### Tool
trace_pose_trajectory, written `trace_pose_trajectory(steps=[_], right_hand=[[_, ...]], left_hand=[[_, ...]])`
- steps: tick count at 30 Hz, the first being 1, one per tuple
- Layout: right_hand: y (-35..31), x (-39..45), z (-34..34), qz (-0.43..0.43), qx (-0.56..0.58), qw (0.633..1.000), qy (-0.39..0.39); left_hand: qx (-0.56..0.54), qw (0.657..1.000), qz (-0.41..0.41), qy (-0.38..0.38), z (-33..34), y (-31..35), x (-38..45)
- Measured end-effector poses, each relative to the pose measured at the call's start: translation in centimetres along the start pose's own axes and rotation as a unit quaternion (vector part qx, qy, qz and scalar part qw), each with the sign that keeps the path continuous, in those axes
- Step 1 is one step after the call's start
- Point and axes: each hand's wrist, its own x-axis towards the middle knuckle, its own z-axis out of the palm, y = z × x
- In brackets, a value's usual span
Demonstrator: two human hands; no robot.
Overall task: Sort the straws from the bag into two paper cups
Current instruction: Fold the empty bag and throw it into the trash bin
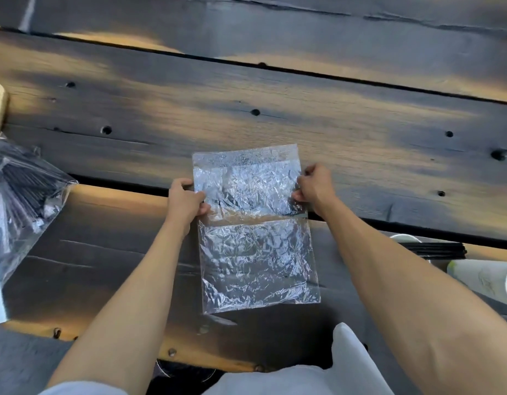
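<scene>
Now both hands (186, 199) (313, 185) pinch the flat bag (255, 252), lengthwise pointing away.

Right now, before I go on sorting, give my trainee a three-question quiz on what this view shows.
1. True or false: both hands pinch the clear empty bag, the left hand on its left edge and the right hand on its right edge.
2. Where do the black straws at the right lie? A. inside the clear empty bag B. beside a paper cup lying on its side C. in the left hand
3. Fill in: at the left edge of the wooden table, a second bag holds dark ____.

Key: 1 true; 2 B; 3 straws
</scene>
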Motion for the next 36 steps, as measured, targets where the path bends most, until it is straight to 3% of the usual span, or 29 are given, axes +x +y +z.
trace_pose_trajectory(steps=[5,8,14,24,30,36], right_hand=[[0.7,0.2,0.2,-0.029,-0.061,0.998,0.008],[0.6,-0.5,-0.5,-0.042,-0.042,0.998,0.002],[0.6,-3.2,-2.4,-0.071,0.049,0.996,-0.037],[4.6,-8.0,-4.3,-0.047,0.207,0.97,-0.117],[7.8,-11.8,-5.6,-0.107,0.074,0.981,-0.147],[11.8,-13.1,-5.2,-0.146,-0.087,0.981,-0.091]], left_hand=[[0.011,0.999,0.023,-0.045,-0.3,-0.2,-0.2],[0.006,0.998,0.042,-0.055,-0.8,-0.6,-0.6],[-0.033,0.995,0.081,-0.04,-2.3,-1.2,-2.3],[-0.133,0.981,0.095,-0.107,-5.0,-4.4,-8.4],[-0.177,0.976,0.064,-0.111,-6.4,-8.2,-11.4],[-0.026,0.994,0.082,-0.072,-6.6,-11.7,-13.2]])
